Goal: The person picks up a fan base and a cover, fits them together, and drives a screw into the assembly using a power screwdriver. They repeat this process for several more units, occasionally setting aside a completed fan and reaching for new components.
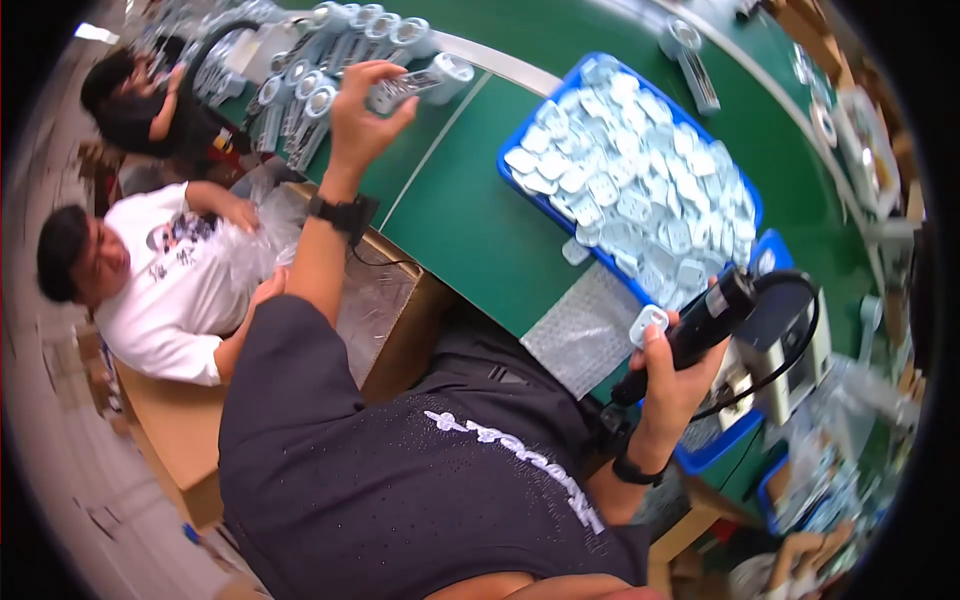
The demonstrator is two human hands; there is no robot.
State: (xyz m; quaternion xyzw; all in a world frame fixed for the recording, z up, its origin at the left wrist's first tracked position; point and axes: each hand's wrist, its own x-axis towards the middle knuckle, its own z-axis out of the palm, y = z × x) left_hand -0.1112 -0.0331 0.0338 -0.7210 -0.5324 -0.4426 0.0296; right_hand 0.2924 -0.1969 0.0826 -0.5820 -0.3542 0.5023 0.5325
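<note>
So the unit point(450, 76) is at the upper left of the bench point(480, 180); can't tell if it's resting or lifted. I'd get a firm hold on its handle first and keep the driver tip clear of the plate. My left hand point(368, 115) curls round the handle end, too blurry to tell if it's gripping. My right hand point(688, 378) wraps the driver point(712, 318), thumb pinching a plate point(649, 321), near the blue tray point(540, 200).
</note>
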